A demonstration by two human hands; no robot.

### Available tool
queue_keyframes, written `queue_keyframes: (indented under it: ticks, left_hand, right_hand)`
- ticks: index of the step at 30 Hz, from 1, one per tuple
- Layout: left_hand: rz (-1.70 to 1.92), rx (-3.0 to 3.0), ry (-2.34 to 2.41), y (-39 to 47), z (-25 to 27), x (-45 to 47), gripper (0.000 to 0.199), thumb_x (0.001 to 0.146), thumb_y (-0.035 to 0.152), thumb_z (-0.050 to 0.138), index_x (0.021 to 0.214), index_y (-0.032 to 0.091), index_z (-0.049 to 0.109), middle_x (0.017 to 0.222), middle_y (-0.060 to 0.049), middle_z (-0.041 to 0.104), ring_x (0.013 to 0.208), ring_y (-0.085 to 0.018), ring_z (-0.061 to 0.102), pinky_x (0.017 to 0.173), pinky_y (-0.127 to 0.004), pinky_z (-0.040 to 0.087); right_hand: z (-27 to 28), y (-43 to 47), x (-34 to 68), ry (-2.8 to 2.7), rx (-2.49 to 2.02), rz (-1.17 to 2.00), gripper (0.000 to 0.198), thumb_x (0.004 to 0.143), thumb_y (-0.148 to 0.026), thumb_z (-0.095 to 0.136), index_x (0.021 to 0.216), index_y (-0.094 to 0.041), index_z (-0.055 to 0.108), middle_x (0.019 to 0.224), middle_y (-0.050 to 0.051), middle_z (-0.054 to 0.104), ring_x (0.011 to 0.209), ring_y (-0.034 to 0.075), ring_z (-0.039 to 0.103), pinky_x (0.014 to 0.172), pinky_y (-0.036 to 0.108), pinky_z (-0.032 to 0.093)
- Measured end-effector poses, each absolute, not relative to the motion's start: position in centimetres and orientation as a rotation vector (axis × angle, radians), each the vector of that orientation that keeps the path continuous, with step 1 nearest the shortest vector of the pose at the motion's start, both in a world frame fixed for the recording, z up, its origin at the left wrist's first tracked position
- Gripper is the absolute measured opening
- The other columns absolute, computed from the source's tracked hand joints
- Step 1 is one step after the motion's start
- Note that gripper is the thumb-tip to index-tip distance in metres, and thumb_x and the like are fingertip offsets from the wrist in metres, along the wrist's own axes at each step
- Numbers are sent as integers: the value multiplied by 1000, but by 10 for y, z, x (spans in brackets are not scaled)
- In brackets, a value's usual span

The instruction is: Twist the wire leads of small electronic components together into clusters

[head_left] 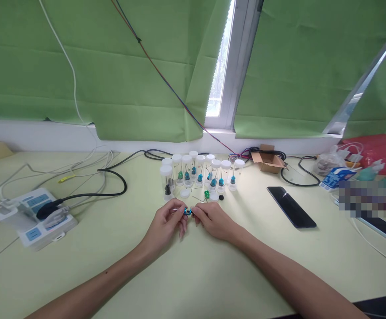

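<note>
Between both hands is a small blue and black part (188, 212) with a thin metal rod sticking out to the left. My left hand (168, 221) pinches its left end between thumb and finger. My right hand (215, 220) closes its fingertips on the right end. Just beyond the hands lie a small green part (206, 194), a round black piece (221, 197) and two loose white caps, one (185, 193) to the left. Behind them stand several clear tubes (233, 175) with white lids, holding blue, green or black parts on rods.
A black phone (291, 207) lies to the right. At the left is a power strip (47, 217) with plugs and cables. An open cardboard box (268, 161) sits by the wall among black cables. Plastic bags and a blue-white packet (338, 177) are at the far right.
</note>
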State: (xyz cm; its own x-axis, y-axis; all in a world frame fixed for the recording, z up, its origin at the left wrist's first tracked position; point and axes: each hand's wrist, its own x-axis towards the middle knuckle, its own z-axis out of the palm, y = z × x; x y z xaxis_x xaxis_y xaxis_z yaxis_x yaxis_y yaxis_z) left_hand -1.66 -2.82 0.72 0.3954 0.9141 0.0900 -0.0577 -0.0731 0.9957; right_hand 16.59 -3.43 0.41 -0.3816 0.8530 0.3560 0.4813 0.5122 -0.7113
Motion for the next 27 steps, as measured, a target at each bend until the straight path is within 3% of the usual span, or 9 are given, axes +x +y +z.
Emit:
queue_keyframes:
  ticks: [4, 8, 10, 16, 27]
  left_hand:
    - [984, 1400, 843, -28, 7, -18, 26, 88, 44, 59, 87, 19, 53, 65, 1, 59, 51, -13, 57, 46, -25, 47]
    - [991, 1403, 850, -27, 7, -18, 25, 89, 43, 58, 87, 19, 54, 63, 2, 59, 51, -13, 56, 47, -25, 47]
    - [994, 1404, 852, -27, 7, -18, 24, 90, 42, 57, 88, 19, 54, 60, 2, 59, 51, -13, 56, 48, -25, 47]
    - [998, 1363, 862, -26, 6, -18, 24, 88, 43, 60, 86, 19, 56, 63, 0, 60, 52, -13, 57, 48, -25, 47]
    - [997, 1387, 856, -27, 6, -17, 24, 89, 42, 58, 87, 19, 54, 62, 2, 58, 51, -13, 56, 47, -26, 46]
  right_hand:
    - [5, -34, 165, -2015, -1108, 653, 38, 101, -27, 40, 67, -18, 55, 62, -2, 58, 60, 11, 53, 65, 24, 39]
    - [4, -36, 164, -1957, -1099, 668, 15, 96, -31, 52, 95, -19, 61, 77, 0, 65, 67, 13, 57, 63, 24, 42]
    - [3, -36, 164, -1942, -1069, 693, 16, 92, -32, 58, 102, -19, 59, 81, 1, 65, 65, 13, 56, 61, 24, 43]
    - [0, -36, 166, -1923, -1025, 710, 17, 89, -30, 62, 101, -20, 55, 88, 2, 64, 64, 12, 54, 61, 26, 46]
    - [1, -36, 166, -1936, -1028, 692, 8, 89, -26, 60, 93, -19, 58, 76, 0, 61, 64, 12, 55, 60, 24, 44]
